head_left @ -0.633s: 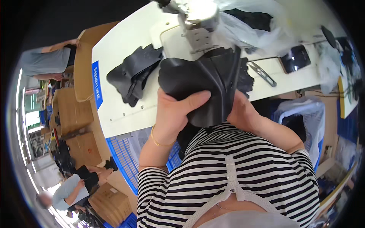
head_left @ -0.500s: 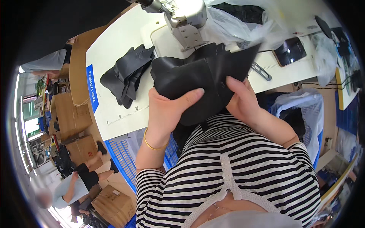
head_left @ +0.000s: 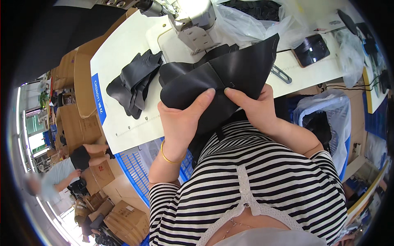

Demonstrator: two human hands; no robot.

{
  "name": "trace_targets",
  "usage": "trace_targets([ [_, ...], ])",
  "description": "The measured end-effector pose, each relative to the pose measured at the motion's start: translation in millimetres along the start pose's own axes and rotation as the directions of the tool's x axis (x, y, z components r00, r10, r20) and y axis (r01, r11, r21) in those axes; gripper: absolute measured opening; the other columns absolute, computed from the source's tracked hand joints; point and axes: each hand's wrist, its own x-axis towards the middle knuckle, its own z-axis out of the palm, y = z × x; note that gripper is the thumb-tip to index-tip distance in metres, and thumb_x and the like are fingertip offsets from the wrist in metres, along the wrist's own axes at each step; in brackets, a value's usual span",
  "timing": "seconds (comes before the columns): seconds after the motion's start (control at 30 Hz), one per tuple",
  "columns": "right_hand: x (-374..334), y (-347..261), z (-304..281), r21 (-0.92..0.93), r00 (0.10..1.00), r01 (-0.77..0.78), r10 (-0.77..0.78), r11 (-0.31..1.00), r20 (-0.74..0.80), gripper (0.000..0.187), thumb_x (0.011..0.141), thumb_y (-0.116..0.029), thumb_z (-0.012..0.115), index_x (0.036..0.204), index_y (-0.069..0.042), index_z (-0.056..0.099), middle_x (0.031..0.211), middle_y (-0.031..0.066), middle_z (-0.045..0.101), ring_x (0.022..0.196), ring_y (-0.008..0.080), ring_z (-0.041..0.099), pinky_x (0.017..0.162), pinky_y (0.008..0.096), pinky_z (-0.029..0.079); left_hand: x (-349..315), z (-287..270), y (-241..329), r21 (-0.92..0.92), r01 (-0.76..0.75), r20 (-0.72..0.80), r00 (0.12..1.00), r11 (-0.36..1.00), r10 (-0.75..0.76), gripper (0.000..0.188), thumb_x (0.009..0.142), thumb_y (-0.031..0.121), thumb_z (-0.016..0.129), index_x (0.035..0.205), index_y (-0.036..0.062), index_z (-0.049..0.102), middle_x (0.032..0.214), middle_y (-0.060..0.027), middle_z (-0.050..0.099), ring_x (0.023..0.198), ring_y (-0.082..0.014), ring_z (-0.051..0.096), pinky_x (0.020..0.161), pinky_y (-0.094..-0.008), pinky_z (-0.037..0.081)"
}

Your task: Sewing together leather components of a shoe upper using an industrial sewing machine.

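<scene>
Both my hands hold up a black leather-like piece (head_left: pixel 197 84) with a stitched seam running across it, over the near edge of the table. My left hand (head_left: pixel 183 119) grips its lower left side, thumb pressed on top near the seam and fingers hidden beneath. On the other side of the seam, my right hand (head_left: pixel 256 107) pinches it, thumb tip close to the left thumb. More black folds show behind the front panel. A stack of similar black pieces (head_left: pixel 135 84) lies on the table to the left. Beyond the held piece stands a sewing machine (head_left: pixel 193 24).
The white table (head_left: pixel 123 133) carries a phone (head_left: pixel 310 50), a small metal tool (head_left: pixel 281 74) and a clear plastic bag (head_left: pixel 246 28) at the back. Blue baskets stand below, one lined with plastic (head_left: pixel 328 106). Cardboard boxes (head_left: pixel 127 221) and another person (head_left: pixel 61 176) are at the left.
The black piece has turned and flattened, showing its seam more plainly. My right thumb has moved left, nearer the left thumb. The person at the left has moved farther up the picture.
</scene>
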Motion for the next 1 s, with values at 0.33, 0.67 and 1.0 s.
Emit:
trace_targets([
  [0.33,1.0,1.5,2.0,-0.078,0.997,0.043,-0.047,0.996,-0.061,0.012,0.084,-0.001,0.065,0.096,0.000,0.067,0.091,0.0036,0.067,0.079,0.0081,0.061,0.071,0.0219,0.049,3.0,2.2,-0.5,-0.182,0.100,0.037,0.995,0.978,-0.095,0.026,0.075,0.001,0.073,0.099,-0.0004,0.064,0.091,-0.0057,0.067,0.079,-0.0124,0.063,0.073,-0.0260,0.051],
  [0.67,1.8,1.4,8.8,-0.028,0.991,0.070,-0.073,0.997,-0.115,0.010,0.085,-0.001,0.064,0.095,0.000,0.066,0.090,0.0009,0.065,0.078,0.0051,0.058,0.071,0.0205,0.049,0.8,6.1,-3.0,-0.161,0.017,-0.002,1.000,0.987,-0.018,0.025,0.075,0.000,0.072,0.099,-0.0004,0.064,0.091,-0.0055,0.067,0.081,-0.0122,0.062,0.074,-0.0259,0.051],
  [1.0,6.3,1.4,6.8,-0.088,0.982,0.178,-0.183,0.980,-0.052,0.021,0.085,0.003,0.061,0.107,0.002,0.063,0.097,0.0046,0.065,0.086,0.0090,0.060,0.076,0.0227,0.049,2.3,8.7,-0.8,-0.217,0.069,0.011,0.998,0.974,-0.069,0.025,0.075,-0.002,0.071,0.099,-0.0005,0.064,0.092,-0.0055,0.067,0.081,-0.0120,0.062,0.074,-0.0257,0.051],
])
